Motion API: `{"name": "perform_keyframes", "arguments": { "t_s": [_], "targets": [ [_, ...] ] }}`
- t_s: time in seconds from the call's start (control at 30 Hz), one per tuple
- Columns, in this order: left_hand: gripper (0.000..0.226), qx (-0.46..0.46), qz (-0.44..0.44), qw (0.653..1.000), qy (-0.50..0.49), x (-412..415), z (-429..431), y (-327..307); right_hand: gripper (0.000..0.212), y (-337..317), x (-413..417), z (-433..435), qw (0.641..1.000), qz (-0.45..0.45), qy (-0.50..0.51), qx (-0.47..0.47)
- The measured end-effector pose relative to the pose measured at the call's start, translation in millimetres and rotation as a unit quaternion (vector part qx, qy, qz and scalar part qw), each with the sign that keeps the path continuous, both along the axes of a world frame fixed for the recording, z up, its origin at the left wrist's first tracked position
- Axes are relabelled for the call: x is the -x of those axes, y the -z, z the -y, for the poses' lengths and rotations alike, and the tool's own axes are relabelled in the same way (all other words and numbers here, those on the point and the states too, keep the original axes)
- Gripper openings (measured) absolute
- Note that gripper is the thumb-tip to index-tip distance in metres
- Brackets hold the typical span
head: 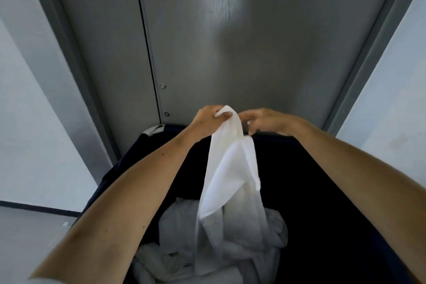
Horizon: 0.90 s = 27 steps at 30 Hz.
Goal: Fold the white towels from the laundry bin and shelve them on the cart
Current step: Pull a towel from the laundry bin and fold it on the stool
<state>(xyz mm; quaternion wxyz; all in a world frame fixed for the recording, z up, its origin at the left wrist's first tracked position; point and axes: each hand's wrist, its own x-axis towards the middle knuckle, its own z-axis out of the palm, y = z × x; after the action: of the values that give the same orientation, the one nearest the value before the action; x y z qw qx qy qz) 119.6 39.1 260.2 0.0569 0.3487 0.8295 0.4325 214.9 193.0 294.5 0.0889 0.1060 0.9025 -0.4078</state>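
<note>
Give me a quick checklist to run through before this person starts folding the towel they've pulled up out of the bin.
1. Left hand grips the top of the towel: ok.
2. Right hand has a hold on the towel: cannot tell; its fingers are at the cloth but blurred.
3. Towel lifted clear of the pile in the bin: not ok; its lower end lies among the other towels.
4. Towel spread out flat: not ok; it hangs bunched and twisted.
5. Cart ready for shelving: cannot tell; none is in view.
</note>
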Motion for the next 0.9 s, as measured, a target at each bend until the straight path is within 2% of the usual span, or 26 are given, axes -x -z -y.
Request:
{"name": "perform_keyframes", "arguments": {
  "t_s": [0.07,0.13,0.17,0.27,0.33,0.4,0.47,0.53,0.6,0.73,0.9],
  "targets": [
    [0.019,-0.021,0.002,1.0,0.02,-0.8,-5.7,-3.5,0.036,-0.1,3.4,5.4,0.995,-0.003,0.011,0.096],
    [0.012,-0.06,0.017,0.998,0.02,-3.2,-10.1,-9.4,0.021,0.9,8.9,6.7,0.995,-0.059,0.041,0.068],
    [0.01,-0.081,0.023,0.996,0.009,-3.7,-11.7,-12.4,0.021,1.6,11.8,7.3,0.994,-0.088,0.052,0.048],
    [0.007,-0.106,0.02,0.994,-0.013,0.0,-13.3,-19.9,0.007,3.4,17.1,10.3,0.983,-0.155,0.075,0.065],
    [0.015,-0.103,0.012,0.994,-0.022,3.1,-11.8,-23.1,0.009,1.3,19.5,13.1,0.975,-0.194,0.102,0.043],
    [0.028,-0.099,0.046,0.994,-0.022,4.2,-8.4,-20.0,0.008,-0.6,21.0,15.9,0.964,-0.232,0.132,-0.001],
    [0.041,-0.031,0.075,0.997,-0.011,0.2,-3.2,-8.1,0.006,-3.5,22.1,18.4,0.953,-0.257,0.157,-0.014],
    [0.045,0.091,0.064,0.994,-0.008,-2.9,1.1,10.9,0.008,-8.5,22.3,18.7,0.946,-0.273,0.175,-0.003],
    [0.043,0.115,0.06,0.99,-0.051,-2.2,6.7,21.3,0.011,-13.2,20.4,15.1,0.938,-0.292,0.187,-0.006],
    [0.028,0.022,0.033,0.992,-0.118,9.7,18.6,13.0,0.02,-6.3,10.8,1.6,0.943,-0.255,0.189,-0.097],
    [0.028,0.015,-0.068,0.99,-0.122,21.3,22.0,-13.2,0.01,-2.9,11.7,-3.8,0.946,-0.216,0.188,-0.154]
  ]
}}
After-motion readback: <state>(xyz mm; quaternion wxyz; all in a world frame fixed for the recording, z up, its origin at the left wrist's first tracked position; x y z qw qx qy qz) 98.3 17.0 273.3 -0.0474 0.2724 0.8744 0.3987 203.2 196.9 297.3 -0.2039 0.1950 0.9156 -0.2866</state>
